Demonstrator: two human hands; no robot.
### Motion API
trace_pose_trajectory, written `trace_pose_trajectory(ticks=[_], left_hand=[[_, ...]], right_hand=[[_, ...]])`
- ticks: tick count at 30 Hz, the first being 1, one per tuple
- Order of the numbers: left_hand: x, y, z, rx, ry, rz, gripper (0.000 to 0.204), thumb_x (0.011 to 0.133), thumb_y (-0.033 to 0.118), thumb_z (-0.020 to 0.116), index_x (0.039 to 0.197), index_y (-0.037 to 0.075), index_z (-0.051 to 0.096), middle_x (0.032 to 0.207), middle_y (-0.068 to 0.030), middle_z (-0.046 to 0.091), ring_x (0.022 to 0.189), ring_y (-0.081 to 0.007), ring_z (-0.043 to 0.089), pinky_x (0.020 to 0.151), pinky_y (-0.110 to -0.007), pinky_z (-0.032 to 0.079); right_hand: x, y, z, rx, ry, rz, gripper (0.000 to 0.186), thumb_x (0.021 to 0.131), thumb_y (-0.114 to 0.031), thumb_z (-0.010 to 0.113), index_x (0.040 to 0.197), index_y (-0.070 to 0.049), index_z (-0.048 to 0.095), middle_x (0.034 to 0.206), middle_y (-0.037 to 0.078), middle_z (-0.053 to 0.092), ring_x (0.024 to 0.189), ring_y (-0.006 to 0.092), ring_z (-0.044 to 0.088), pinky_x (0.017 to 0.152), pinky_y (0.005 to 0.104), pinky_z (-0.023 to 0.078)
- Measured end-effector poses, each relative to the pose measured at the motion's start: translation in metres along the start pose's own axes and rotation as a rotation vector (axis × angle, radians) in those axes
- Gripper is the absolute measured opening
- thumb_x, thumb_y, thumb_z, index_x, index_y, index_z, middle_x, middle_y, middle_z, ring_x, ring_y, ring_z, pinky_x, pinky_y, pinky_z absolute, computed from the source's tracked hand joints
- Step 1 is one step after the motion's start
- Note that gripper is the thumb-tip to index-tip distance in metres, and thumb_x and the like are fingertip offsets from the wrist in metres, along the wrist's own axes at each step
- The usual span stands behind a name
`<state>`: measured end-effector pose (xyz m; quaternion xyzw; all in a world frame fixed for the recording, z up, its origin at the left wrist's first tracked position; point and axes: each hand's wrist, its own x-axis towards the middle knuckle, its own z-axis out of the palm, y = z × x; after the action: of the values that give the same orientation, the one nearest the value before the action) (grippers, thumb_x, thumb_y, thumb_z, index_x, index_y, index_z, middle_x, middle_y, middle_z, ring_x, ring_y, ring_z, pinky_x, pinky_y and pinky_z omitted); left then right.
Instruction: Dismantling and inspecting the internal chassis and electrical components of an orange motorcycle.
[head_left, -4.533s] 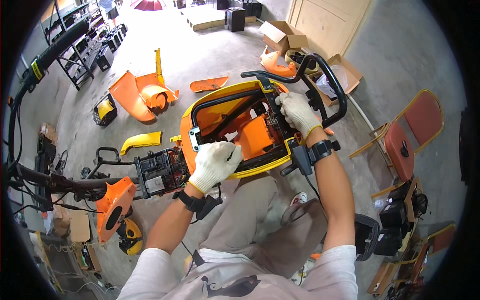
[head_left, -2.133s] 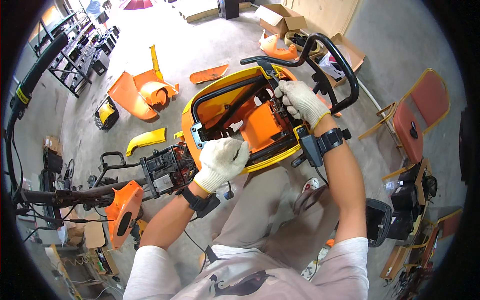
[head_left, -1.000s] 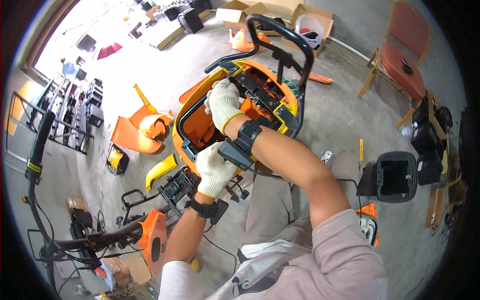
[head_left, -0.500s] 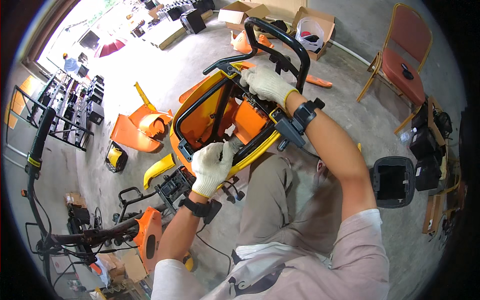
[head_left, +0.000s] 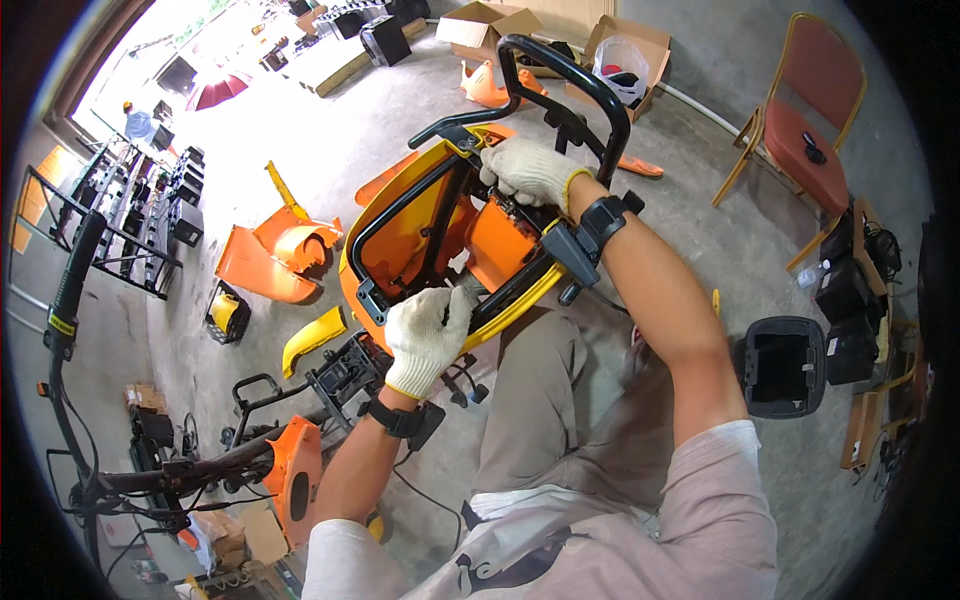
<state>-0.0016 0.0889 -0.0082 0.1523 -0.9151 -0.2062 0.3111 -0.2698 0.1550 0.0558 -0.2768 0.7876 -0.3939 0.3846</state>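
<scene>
Before me stands an orange-and-yellow vehicle body [head_left: 380, 240] with a black tubular frame [head_left: 410, 195], an orange inner box [head_left: 500, 245] and a looped black handlebar [head_left: 620, 110]. My left hand [head_left: 428, 335], in a white knit glove, is closed at the near left rim, beside the black rail; what its fingers grip is hidden. My right hand [head_left: 525, 175], gloved likewise, has its fingers curled on the black bracket [head_left: 470, 145] at the body's right part. Both wrists carry black strapped devices.
Orange panels [head_left: 270, 260] and a yellow strip [head_left: 310, 345] lie on the floor at left, near a handlebar stem [head_left: 70, 300] and black metal rack [head_left: 120, 220]. Cardboard boxes [head_left: 470, 30], a red chair [head_left: 810, 170] and black bin [head_left: 785, 370] surround me. A person [head_left: 140, 125] is by the doorway.
The view has turned since the oldest frames. A second ago my right hand reached farther left across the body; it has since moved back right. The last half second shows little movement.
</scene>
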Motion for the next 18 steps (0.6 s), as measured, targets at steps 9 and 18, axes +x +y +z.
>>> trace_pose_trajectory(ticks=[9,18], left_hand=[[-0.002,-0.008,0.001,-0.021,0.020,0.022,0.032,0.093,0.022,0.068,0.066,0.005,0.067,0.063,-0.0159,0.062,0.058,-0.0365,0.065,0.053,-0.044,0.049],[-0.003,-0.012,0.003,-0.059,0.052,0.052,0.027,0.089,0.019,0.072,0.066,0.006,0.068,0.061,-0.0156,0.060,0.056,-0.0351,0.064,0.052,-0.042,0.049]], right_hand=[[-0.006,0.011,0.025,0.641,-0.051,-0.026,0.028,0.111,-0.029,0.044,0.105,-0.008,0.060,0.065,-0.008,0.039,0.046,0.0051,0.032,0.040,0.0248,0.026],[0.006,-0.022,0.124,1.082,0.397,-0.006,0.024,0.109,-0.030,0.046,0.106,-0.011,0.059,0.069,-0.001,0.051,0.047,0.0136,0.050,0.039,0.0319,0.043]])
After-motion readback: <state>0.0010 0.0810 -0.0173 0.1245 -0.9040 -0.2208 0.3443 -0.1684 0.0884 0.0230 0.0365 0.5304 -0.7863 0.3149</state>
